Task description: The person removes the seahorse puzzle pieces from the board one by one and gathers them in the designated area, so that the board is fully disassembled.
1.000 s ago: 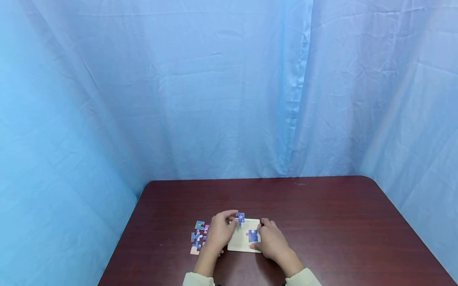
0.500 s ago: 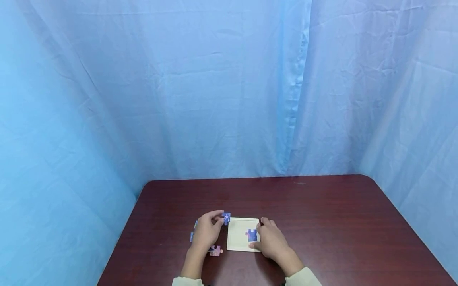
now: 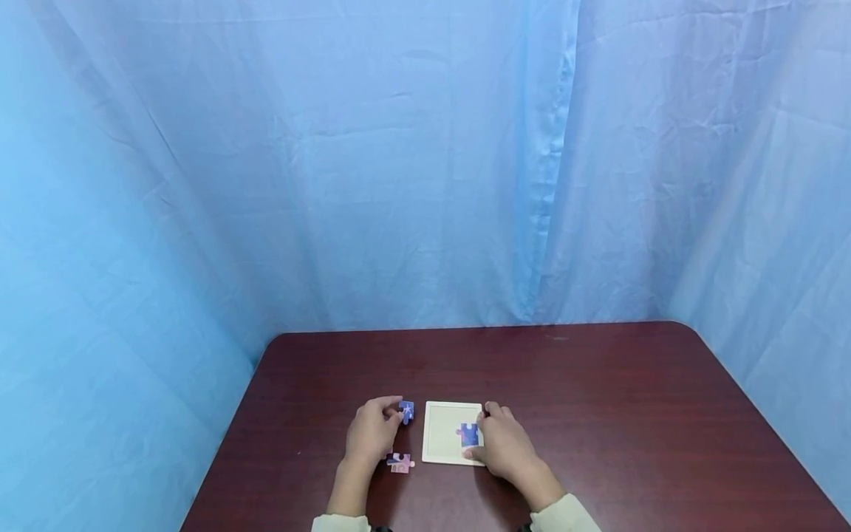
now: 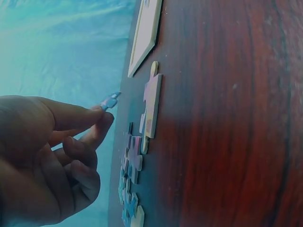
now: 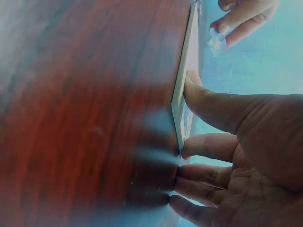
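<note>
My left hand (image 3: 368,436) pinches a blue jigsaw piece (image 3: 408,411) with a pale star on it between thumb and fingertip. In the left wrist view the piece (image 4: 109,101) is held above the table. My right hand (image 3: 508,445) grips the right edge of a cream puzzle tray (image 3: 439,437), thumb over the top and fingers along the side. One purple-blue jigsaw piece (image 3: 468,434) lies in the tray beside the right thumb. Below the left hand lies a pink and purple jigsaw piece (image 3: 400,465); the left hand hides most other pieces in the head view.
Several loose jigsaw pieces (image 4: 134,163) lie in a cluster on the table under the left hand, seen edge-on in the left wrist view. The dark red-brown table (image 3: 598,399) is backed by a blue curtain (image 3: 372,185).
My left hand has moved left with the star piece, from over the tray to beyond its left side, now above the loose pieces. The right hand stays on the tray.
</note>
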Tool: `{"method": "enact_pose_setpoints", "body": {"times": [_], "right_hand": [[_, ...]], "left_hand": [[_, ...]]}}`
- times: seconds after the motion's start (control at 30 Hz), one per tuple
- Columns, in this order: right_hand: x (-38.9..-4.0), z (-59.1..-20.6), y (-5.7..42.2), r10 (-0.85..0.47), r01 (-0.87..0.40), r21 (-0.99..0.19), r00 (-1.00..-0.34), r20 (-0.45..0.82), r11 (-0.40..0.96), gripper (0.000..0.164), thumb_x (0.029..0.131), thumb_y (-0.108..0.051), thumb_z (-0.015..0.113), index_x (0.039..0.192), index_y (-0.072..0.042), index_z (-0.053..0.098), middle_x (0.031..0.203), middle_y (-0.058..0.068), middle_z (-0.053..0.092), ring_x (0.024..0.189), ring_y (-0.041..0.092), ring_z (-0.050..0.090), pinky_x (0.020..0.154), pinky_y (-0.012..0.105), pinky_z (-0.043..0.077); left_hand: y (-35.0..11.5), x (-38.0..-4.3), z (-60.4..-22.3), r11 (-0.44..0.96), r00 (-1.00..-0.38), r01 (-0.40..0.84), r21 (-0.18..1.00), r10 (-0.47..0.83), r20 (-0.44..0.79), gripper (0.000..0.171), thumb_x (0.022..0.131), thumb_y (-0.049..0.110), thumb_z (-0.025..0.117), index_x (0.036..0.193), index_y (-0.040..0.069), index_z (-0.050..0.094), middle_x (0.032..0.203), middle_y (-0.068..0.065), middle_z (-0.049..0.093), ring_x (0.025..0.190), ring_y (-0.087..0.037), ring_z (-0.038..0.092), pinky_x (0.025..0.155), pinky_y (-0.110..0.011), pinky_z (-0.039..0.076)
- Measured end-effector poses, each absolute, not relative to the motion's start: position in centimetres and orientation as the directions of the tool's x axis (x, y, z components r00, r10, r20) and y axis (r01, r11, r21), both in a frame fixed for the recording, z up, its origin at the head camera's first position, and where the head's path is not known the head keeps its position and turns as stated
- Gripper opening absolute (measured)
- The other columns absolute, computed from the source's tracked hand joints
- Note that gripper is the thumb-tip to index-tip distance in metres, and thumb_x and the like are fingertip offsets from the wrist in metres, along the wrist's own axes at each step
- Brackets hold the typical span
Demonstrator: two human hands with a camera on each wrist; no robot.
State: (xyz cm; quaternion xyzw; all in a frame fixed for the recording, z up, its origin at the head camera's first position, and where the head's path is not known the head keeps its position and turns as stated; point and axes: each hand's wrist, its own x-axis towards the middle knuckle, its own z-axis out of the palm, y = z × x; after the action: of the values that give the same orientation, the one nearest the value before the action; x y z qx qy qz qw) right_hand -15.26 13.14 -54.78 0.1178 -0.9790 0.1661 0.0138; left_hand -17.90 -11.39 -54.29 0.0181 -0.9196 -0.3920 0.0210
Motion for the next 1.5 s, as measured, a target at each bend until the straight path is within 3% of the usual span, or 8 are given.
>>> {"method": "enact_pose_setpoints", "body": {"times": [0.47, 0.93, 1.1, 1.33, 1.5], "right_hand": [[-15.3, -54.8, 13.1, -0.220, -0.226, -0.325, -0.974, 0.055, 0.918, 0.069, 0.078, -0.039, 0.091, 0.124, 0.009, 0.072, 0.133, 0.022, 0.064, 0.114, 0.037, 0.062, 0.101, 0.052, 0.053], [-15.3, -54.7, 13.1, -0.222, -0.230, -0.323, -0.973, 0.063, 0.918, 0.070, 0.077, -0.039, 0.092, 0.123, 0.009, 0.072, 0.133, 0.023, 0.065, 0.114, 0.037, 0.063, 0.101, 0.051, 0.053], [-15.3, -54.7, 13.1, -0.218, -0.228, -0.325, -0.974, 0.069, 0.918, 0.068, 0.076, -0.038, 0.093, 0.122, 0.009, 0.073, 0.130, 0.022, 0.065, 0.112, 0.037, 0.063, 0.100, 0.051, 0.054], [-15.4, -54.9, 13.1, -0.215, -0.222, -0.321, -0.975, 0.059, 0.921, 0.068, 0.078, -0.039, 0.092, 0.122, 0.008, 0.073, 0.132, 0.022, 0.065, 0.113, 0.037, 0.063, 0.100, 0.051, 0.054], [-15.4, -55.1, 13.0, -0.216, -0.223, -0.319, -0.975, 0.056, 0.921, 0.068, 0.078, -0.040, 0.092, 0.122, 0.008, 0.073, 0.132, 0.023, 0.065, 0.114, 0.038, 0.063, 0.100, 0.052, 0.054]], "left_hand": [[-11.1, -18.0, -54.6, 0.767, -0.998, -0.021, 0.641, -0.055, 0.033, 0.027, 0.090, 0.015, 0.077, 0.116, 0.008, 0.078, 0.074, 0.006, 0.066, 0.062, -0.008, 0.054, 0.060, -0.032, 0.044], [-11.3, -17.7, -54.2, 0.746, -0.997, -0.031, 0.665, -0.069, 0.031, 0.025, 0.092, 0.013, 0.075, 0.117, 0.012, 0.078, 0.087, 0.003, 0.073, 0.073, -0.011, 0.060, 0.066, -0.036, 0.049], [-10.7, -17.5, -54.1, 0.737, -0.998, 0.032, 0.676, -0.007, 0.054, 0.025, 0.093, 0.014, 0.075, 0.117, 0.011, 0.078, 0.090, 0.004, 0.074, 0.071, -0.006, 0.058, 0.066, -0.034, 0.049], [-9.0, -16.9, -53.6, 0.695, -0.991, 0.116, 0.709, 0.126, 0.039, 0.025, 0.096, 0.016, 0.075, 0.119, 0.008, 0.077, 0.092, 0.003, 0.071, 0.057, -0.004, 0.047, 0.055, -0.025, 0.042], [-7.9, -16.6, -53.4, 0.696, -0.981, 0.176, 0.696, 0.183, 0.066, 0.023, 0.094, 0.014, 0.076, 0.116, 0.008, 0.078, 0.088, 0.004, 0.068, 0.056, -0.001, 0.050, 0.060, -0.023, 0.045]]}}
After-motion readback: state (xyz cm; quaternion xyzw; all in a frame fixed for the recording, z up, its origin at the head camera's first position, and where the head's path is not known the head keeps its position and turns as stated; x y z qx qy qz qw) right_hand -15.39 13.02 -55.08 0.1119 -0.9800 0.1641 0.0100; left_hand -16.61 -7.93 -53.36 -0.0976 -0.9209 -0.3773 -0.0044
